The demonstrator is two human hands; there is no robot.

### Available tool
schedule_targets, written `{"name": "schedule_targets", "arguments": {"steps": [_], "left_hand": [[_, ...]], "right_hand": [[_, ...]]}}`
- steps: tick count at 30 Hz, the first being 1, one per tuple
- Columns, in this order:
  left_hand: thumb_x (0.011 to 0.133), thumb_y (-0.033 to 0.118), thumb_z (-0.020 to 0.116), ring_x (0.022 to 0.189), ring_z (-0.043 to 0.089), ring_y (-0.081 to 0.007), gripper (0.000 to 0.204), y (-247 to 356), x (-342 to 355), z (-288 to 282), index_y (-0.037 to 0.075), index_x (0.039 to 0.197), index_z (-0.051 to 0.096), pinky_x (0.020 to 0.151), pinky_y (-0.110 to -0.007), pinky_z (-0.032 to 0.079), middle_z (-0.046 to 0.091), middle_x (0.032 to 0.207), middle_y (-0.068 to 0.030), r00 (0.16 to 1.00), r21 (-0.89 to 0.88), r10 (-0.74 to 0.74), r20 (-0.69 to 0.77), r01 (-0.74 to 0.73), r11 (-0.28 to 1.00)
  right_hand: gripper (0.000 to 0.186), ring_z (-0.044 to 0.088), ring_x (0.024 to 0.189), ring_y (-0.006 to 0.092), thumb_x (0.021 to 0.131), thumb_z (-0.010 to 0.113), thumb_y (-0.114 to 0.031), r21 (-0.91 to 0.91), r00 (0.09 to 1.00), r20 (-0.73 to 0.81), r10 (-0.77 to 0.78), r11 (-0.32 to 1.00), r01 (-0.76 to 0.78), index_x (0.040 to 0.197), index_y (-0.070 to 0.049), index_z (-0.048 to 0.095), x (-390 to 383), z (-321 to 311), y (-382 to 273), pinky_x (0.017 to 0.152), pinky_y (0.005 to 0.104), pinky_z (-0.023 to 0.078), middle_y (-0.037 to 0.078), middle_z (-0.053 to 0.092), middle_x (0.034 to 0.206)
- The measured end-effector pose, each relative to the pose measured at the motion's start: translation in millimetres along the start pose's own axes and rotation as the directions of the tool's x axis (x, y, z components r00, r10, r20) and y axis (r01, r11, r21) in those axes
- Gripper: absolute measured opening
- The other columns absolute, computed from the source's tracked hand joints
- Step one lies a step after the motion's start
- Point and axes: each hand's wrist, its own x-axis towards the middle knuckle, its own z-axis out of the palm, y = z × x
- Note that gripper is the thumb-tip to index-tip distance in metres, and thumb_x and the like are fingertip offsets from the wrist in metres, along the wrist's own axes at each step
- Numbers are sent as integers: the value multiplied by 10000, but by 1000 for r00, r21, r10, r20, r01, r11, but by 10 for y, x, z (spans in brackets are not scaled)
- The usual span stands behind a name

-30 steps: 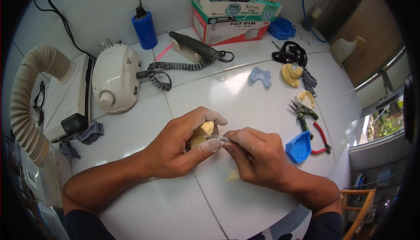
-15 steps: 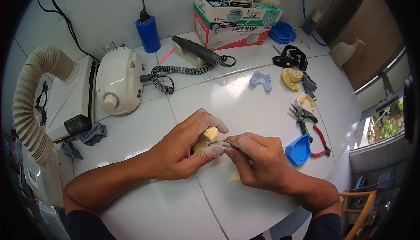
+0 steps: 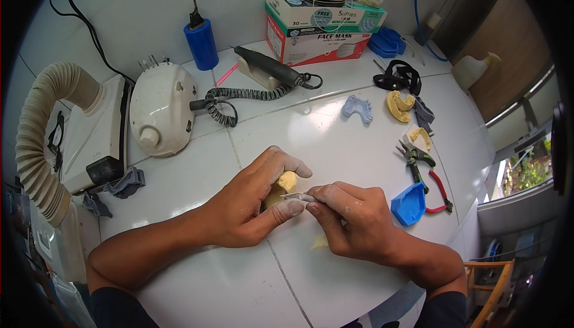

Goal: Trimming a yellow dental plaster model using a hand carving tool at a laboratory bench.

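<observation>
My left hand [image 3: 260,202] is closed round a yellow plaster dental model [image 3: 287,181], whose lower part the fingers and thumb mostly hide. In a pinch, my right hand [image 3: 353,217] grips a small carving knife [image 3: 294,196]. Its narrow grey blade points left and meets the model beside my left thumb; most of its handle is hidden in the fingers. White dust coats the fingers of both hands. Under my right hand, pale yellow scraps [image 3: 320,242] lie on the tabletop.
White tiled table [image 3: 239,286]. To the left stand a white control unit [image 3: 160,110] and a ribbed hose [image 3: 36,131]. A black handpiece [image 3: 263,65] rests behind. On the right lie a blue dental impression [image 3: 357,109], a yellow model [image 3: 399,106], pliers [image 3: 414,159] and a blue mould [image 3: 409,204].
Both hands hold nearly the same pose. The blade and the model have shifted only slightly against each other.
</observation>
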Motion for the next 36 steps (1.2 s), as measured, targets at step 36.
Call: {"name": "schedule_targets", "arguments": {"steps": [36], "left_hand": [[1104,253,686,1009,562,-276,266,97,6,44,35,1222,588,904,-390,478,527,1129,-144,999,130,-20,-50,27,991]], "right_hand": [[128,688,589,302,1002,782,-84,18,1000,-12,-1,1000,2,1104,-31,726,-10,30,-1,507,405,523,104,702,809]]}}
